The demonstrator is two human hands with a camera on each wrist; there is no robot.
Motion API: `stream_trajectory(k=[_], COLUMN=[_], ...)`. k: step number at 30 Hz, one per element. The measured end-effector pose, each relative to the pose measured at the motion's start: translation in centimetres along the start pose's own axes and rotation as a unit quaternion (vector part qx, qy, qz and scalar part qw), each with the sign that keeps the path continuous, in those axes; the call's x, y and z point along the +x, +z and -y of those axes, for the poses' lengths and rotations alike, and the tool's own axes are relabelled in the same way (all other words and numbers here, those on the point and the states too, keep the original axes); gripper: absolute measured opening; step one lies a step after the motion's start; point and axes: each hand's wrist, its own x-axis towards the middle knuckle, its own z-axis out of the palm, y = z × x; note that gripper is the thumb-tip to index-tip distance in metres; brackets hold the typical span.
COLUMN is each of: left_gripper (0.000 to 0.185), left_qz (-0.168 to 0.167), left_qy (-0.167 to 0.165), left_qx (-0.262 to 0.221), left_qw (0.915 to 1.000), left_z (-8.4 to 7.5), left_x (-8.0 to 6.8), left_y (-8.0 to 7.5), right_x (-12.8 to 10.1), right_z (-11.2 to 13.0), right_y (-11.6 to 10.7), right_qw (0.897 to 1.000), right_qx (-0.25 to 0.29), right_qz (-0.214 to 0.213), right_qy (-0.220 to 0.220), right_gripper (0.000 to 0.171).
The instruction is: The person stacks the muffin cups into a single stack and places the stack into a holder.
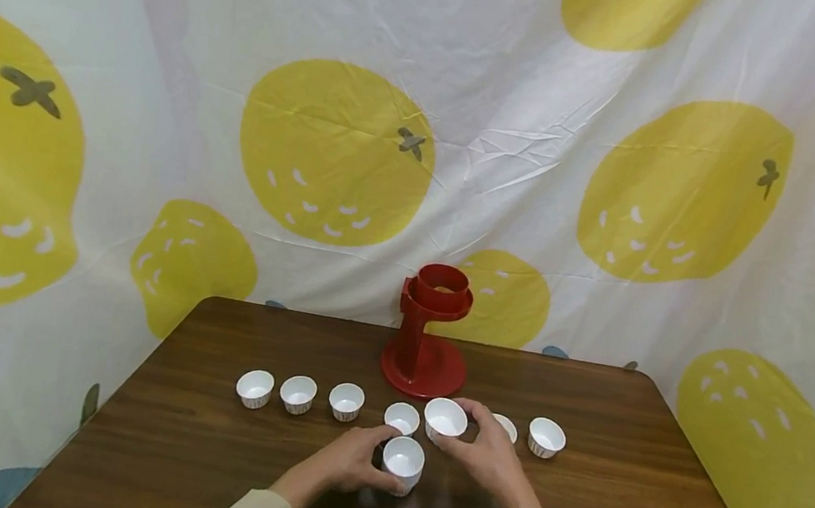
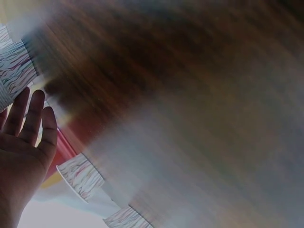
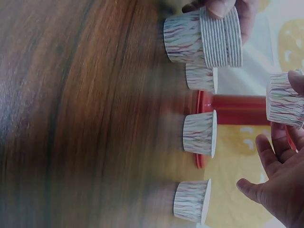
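Observation:
A stack of nested white baking cups (image 1: 402,461) stands near the table's front middle, and my left hand (image 1: 348,458) grips its side with thumb and fingers. The right wrist view shows the stack (image 3: 190,40) side-on, with wavy coloured stripes and many close rims. Between thumb and fingers, my right hand (image 1: 492,456) holds a single baking cup (image 1: 445,413), raised off the table to the right of the stack. Behind the stack sits another cup (image 1: 401,418). One more cup (image 1: 506,426) is partly hidden by my right hand.
Three baking cups (image 1: 297,394) stand in a row on the left of the brown wooden table (image 1: 204,449). A single cup (image 1: 546,437) sits at the right end. Behind the row stands a red stand (image 1: 408,342) with a ring-shaped top and round base. A lemon-print cloth (image 1: 492,171) hangs behind.

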Motion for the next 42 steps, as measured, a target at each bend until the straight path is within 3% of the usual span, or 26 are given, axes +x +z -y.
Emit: stream_trajectory(k=[11,42], left_gripper=[0.064,0.056], left_qz=[-0.003,-0.005], left_qy=[0.004,0.019], left_qx=[-0.004,-0.025], left_qw=[1.0000,0.9995], left_z=[0.1,0.3], left_x=[0.1,0.1], left_y=[0.2,0.2], right_x=[-0.4,-1.2], right_z=[0.4,0.0], right_y=[0.8,2.7], right_qw=[0.999,0.993], right_qx=[0.029,-0.022], right_qz=[0.025,0.066], right_qy=[-0.024,-0.094], right_gripper=[0.053,0.055])
